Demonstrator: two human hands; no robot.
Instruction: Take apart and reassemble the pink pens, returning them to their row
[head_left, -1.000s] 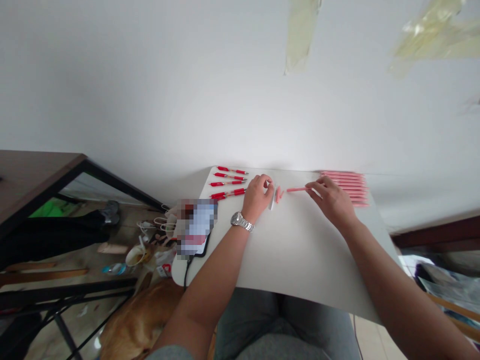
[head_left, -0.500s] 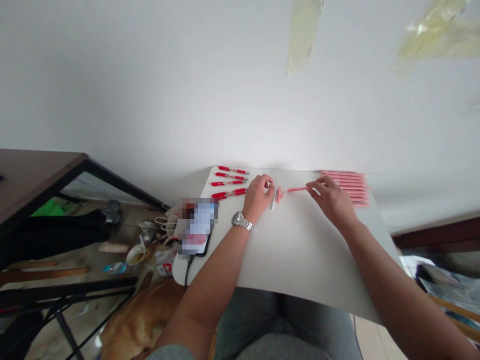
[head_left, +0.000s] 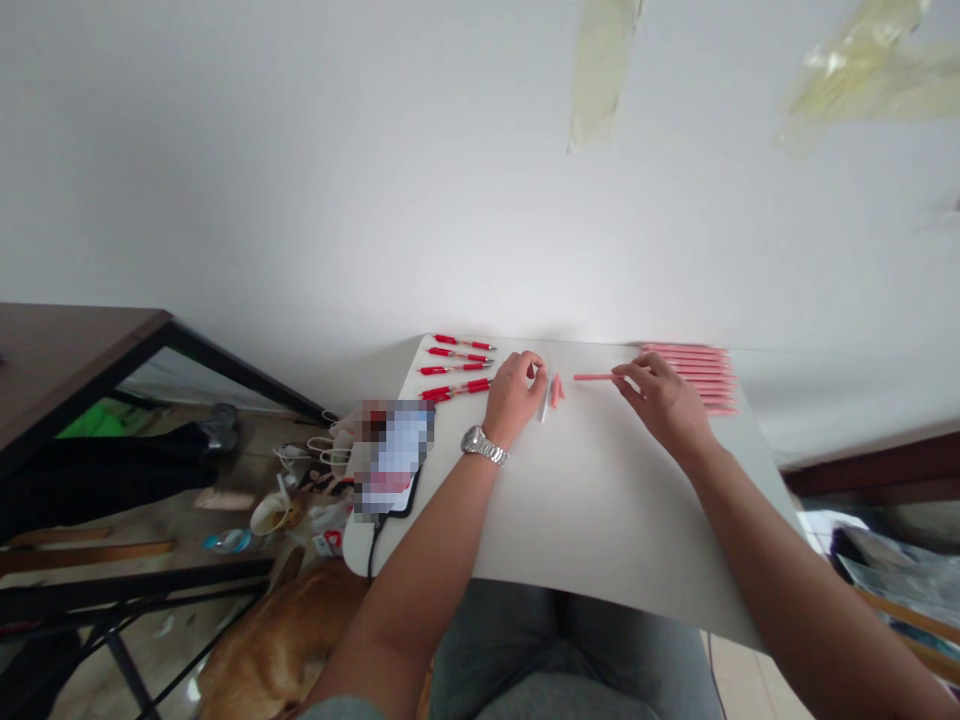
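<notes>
My right hand [head_left: 660, 400] pinches a slim pink pen barrel [head_left: 594, 377], which points left just above the table. My left hand [head_left: 516, 392] is curled with thumb and fingertips together; what they hold, if anything, is too small to make out. Close by its fingers lie a thin whitish stick [head_left: 546, 398] and a few short pink pieces [head_left: 556, 391]. Beyond my right hand, several pink pen barrels [head_left: 701, 376] lie side by side in a stack of rows. Left of my left hand rest several red pens [head_left: 459, 355], roughly parallel.
The white table [head_left: 592, 510] stands against a white wall. A phone [head_left: 394, 455] with a cable lies at its left edge. A brown dog [head_left: 285, 640] is on the floor to the left, near a cup [head_left: 270, 512] and clutter. A dark desk [head_left: 82, 335] stands far left.
The pink barrel in my right hand has turned slightly and moved a little with the view. My left hand keeps nearly the same curled pose beside the small pieces.
</notes>
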